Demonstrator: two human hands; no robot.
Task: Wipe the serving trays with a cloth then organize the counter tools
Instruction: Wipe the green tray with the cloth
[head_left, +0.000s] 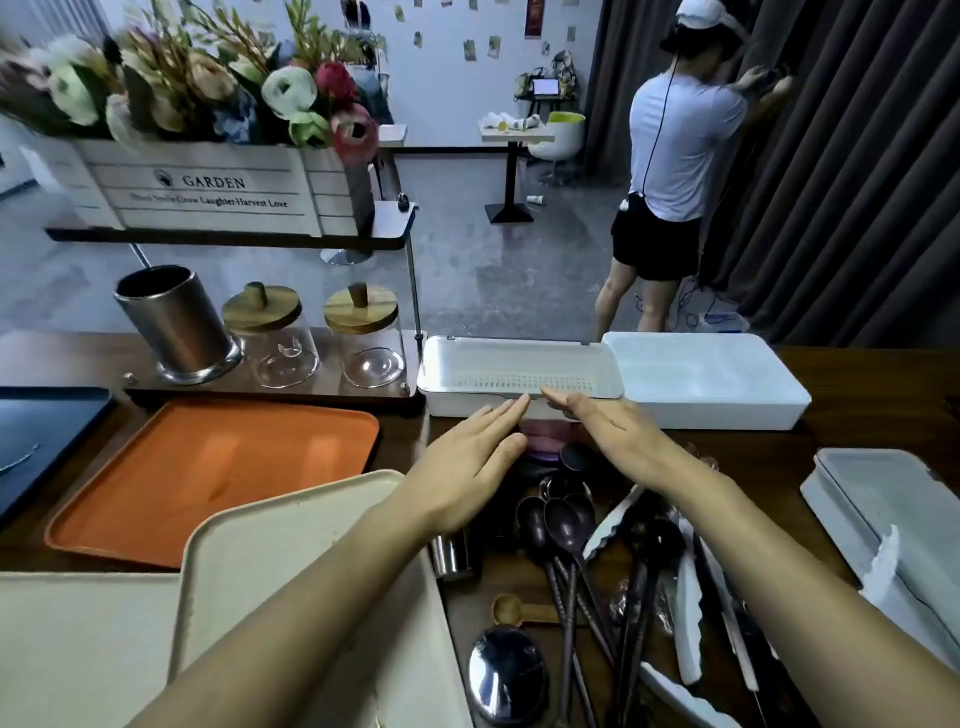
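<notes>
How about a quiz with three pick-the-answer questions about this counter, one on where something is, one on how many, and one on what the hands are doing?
1. Where does the orange tray lie?
A) on the counter, left of the hands
B) inside the white basket
C) up on the flower shelf

2. How many glass jars with wooden lids stand beside the metal cup?
A) one
B) two
C) four

3. How are the left hand and right hand held?
A) gripping spoons
B) flat, with straight fingers
C) curled into fists

Answers:
1 A: the tray rests on the counter to the left of both hands.
2 B: two lidded jars stand side by side, right of the cup.
3 B: the fingers of both hands are straight and curl round nothing.
</notes>
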